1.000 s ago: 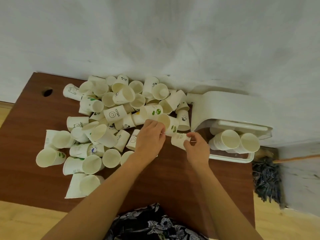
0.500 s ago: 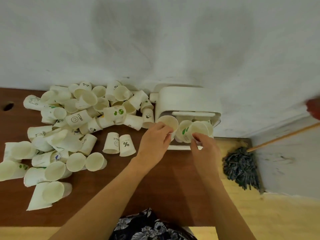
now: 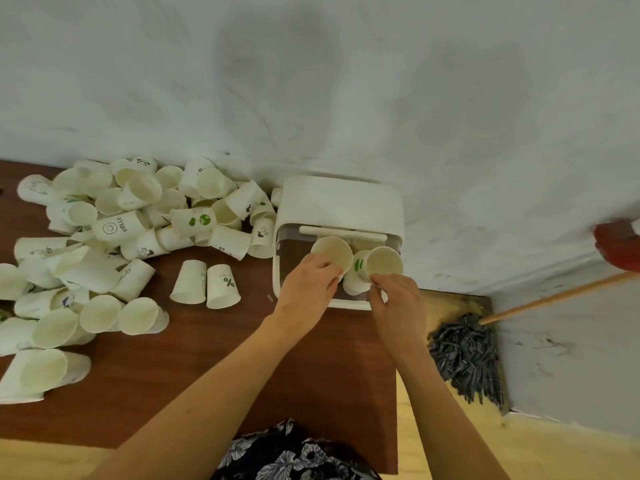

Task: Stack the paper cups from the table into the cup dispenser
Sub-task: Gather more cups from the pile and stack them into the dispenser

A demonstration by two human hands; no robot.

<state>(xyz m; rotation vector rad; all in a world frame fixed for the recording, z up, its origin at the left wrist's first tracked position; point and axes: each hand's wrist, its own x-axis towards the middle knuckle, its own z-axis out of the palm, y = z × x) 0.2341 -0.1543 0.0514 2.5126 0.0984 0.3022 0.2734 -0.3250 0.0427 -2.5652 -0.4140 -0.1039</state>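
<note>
- The left hand (image 3: 306, 289) grips a plain paper cup (image 3: 331, 252) low on its wall, fingers curled round it, mouth tilted toward the camera; the cup sits just inside the open front of the cup dispenser (image 3: 341, 209).
- The right hand (image 3: 398, 301) pinches a second cup (image 3: 379, 265), the one with a green leaf print, near its base; it lies beside the first, also within the dispenser's mouth, and touches or nearly touches it; I cannot tell which.
- These cups will handle as very light, thin-walled things; a hard squeeze would likely dent the wall or oval the rim, so a gentle hold round the lower wall, where the base stiffens it, seems the safest purchase; the rolled rim is the other stiff part.
- Paper surface looks matt and should not slip; nested cups may bind, so sliding one straight into the other, axes in line, looks wiser than forcing it at a tilt.
- Two upside-down cups (image 3: 206, 285) stand apart on the brown table (image 3: 311, 375), near the dispenser; they look the easiest to take next, by the upturned base.
- Further left the heap of loose cups (image 3: 114, 237) lies tumbled, most on their sides; much of the task appears undone.
- A mop (image 3: 464, 351) rests on the floor, right of the table.
</note>
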